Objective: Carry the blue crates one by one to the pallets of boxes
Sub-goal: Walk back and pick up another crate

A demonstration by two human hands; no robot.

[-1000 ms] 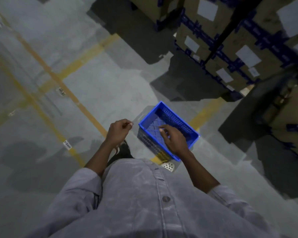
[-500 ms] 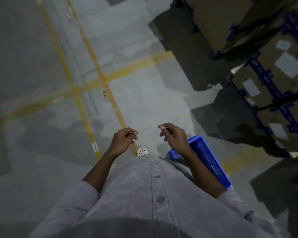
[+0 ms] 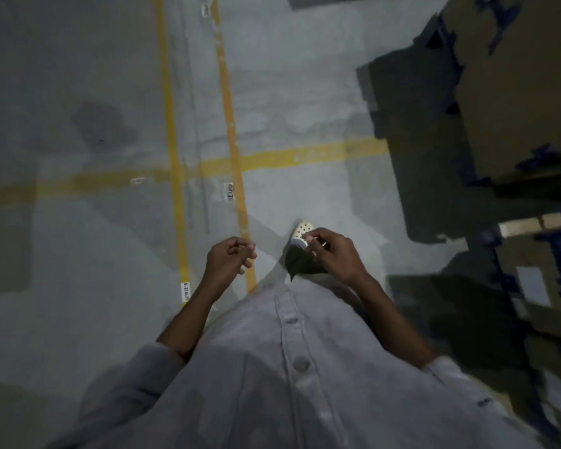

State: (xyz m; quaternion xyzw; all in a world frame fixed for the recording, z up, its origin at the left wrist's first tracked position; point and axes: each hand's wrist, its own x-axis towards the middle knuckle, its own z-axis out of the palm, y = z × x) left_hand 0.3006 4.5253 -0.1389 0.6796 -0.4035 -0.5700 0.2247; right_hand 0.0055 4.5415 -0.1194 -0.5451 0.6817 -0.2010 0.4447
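Nearest the camera is the person's pale buttoned shirt [image 3: 292, 377], with both bare forearms reaching forward from rolled sleeves. The left hand [image 3: 229, 259] hangs in front of the waist with its fingers loosely curled and nothing in them; the right hand [image 3: 332, 251] is likewise half curled and empty, thumb and forefinger nearly touching. Just beyond the right hand a white perforated shoe [image 3: 302, 233] steps onto the grey concrete floor [image 3: 78, 254], which suggests the person is mid-stride. Further out, two yellow floor lines [image 3: 172, 131] run away from the person and are crossed by a third, with small white labels [image 3: 229, 191] stuck beside them. Along the right edge stand the pallets of boxes [image 3: 515, 92], brown cartons bound with dark blue strapping, throwing deep shadow across the floor. No blue crate shows anywhere in this view, so where the crates are cannot be told; with both hands free, the step in hand is most likely the walk to collect one. To do that well, the person should keep to the open lane between the yellow lines, stay clear of the pallet corners on the right where the dim light hides edges, and take the crate with both hands on opposite rims so it rides level on the way to the pallets.
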